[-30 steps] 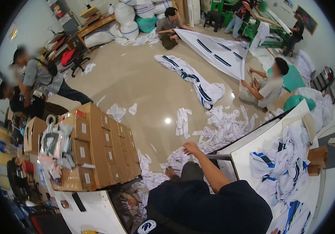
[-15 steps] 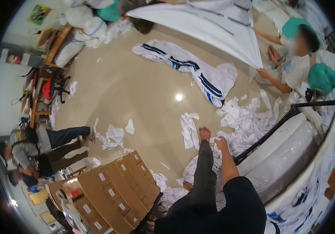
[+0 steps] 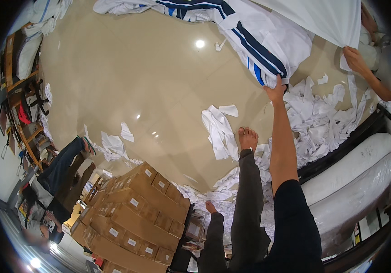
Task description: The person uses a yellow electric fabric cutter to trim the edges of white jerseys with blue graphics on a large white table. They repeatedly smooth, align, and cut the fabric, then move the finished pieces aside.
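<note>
Up in the top centre of the frame lies the white fabric with blue and dark stripes, a long bundled length spread over the glossy beige floor, and its lower right end is where my right hand meets it. That hand is at the end of my bare, outstretched arm, fingers closed over the edge of the cloth just right of centre in the upper half of the picture. My left hand is low in the frame, near the bottom centre, coming out of a dark sleeve; it hangs over the litter of white scraps beside the cartons, and I cannot tell how far it is open or whether it has hold of anything. Between the two, my bare foot stands on the floor at the middle of the frame, with a crumpled white piece of cloth just to its left. A heap of white offcuts spreads to the right of my arm. At the upper right edge another person's hand grips the corner of a large plain white sheet. Down the right side run two big rolls wrapped in clear plastic on a dark frame. In the lower left sits a stack of brown cardboard boxes, and left of it a seated person in dark trousers.
</note>
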Tool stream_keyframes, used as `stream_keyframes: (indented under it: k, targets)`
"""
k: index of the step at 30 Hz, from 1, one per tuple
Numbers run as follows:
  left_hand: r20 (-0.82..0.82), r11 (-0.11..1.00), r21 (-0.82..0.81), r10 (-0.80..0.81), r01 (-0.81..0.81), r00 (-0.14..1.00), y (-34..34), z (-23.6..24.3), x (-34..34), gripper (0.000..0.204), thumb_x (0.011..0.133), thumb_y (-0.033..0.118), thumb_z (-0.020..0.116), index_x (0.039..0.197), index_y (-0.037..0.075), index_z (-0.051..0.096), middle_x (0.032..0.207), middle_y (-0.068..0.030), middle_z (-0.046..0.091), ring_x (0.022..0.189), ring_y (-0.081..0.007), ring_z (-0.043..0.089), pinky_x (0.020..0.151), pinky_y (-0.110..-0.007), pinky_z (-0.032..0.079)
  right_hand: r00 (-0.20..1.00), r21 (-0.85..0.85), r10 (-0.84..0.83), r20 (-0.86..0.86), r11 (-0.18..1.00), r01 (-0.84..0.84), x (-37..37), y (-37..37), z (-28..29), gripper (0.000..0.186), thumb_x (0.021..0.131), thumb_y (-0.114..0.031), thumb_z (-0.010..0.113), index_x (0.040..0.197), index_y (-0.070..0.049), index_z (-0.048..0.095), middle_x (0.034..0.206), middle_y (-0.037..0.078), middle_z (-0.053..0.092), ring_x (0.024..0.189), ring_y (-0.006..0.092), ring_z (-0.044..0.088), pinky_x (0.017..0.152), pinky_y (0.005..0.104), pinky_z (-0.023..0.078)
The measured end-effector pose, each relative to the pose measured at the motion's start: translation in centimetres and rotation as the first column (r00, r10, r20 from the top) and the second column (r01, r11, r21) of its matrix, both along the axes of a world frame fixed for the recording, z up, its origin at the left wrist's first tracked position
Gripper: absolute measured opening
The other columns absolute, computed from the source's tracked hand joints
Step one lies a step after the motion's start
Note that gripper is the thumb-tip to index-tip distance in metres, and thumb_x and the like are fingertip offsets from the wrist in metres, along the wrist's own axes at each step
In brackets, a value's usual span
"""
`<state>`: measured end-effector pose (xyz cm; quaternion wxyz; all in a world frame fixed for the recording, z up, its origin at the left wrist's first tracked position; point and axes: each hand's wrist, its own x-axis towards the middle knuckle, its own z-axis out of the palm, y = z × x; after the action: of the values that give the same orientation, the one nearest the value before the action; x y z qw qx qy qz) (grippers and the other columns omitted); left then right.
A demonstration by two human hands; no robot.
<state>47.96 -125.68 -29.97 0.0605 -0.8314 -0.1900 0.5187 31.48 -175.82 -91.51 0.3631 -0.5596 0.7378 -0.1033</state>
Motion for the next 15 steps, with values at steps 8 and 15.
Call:
stream_keyframes:
  k: [8,15]
  targets:
    - [-0.035,0.995,-0.089,-0.046,0.043,0.998,1.5,3.6,2.5,0.024,0.094,0.019,0.061,0.107,0.003,0.075,0.099,-0.0104,0.074,0.084,-0.0228,0.07,0.08,-0.038,0.057,0.887,0.133,0.46,-0.046,0.883,-0.451,-1.7,6.3,5.9,0.045,0.079,-0.022,0.074,0.118,0.001,0.069,0.116,0.026,0.069,0.11,0.043,0.065,0.097,0.049,0.052]
    - [0.111,0.864,-0.487,-0.083,0.127,0.99,5.6,8.7,6.5,0.024,0.094,0.018,0.061,0.107,0.002,0.075,0.099,-0.0104,0.074,0.084,-0.0225,0.07,0.08,-0.038,0.057,0.133,-0.173,0.698,0.704,0.35,-0.921,3.1,31.7,33.2,0.029,0.087,-0.029,0.07,0.103,-0.005,0.072,0.106,0.018,0.069,0.105,0.0353,0.065,0.094,0.0466,0.049]
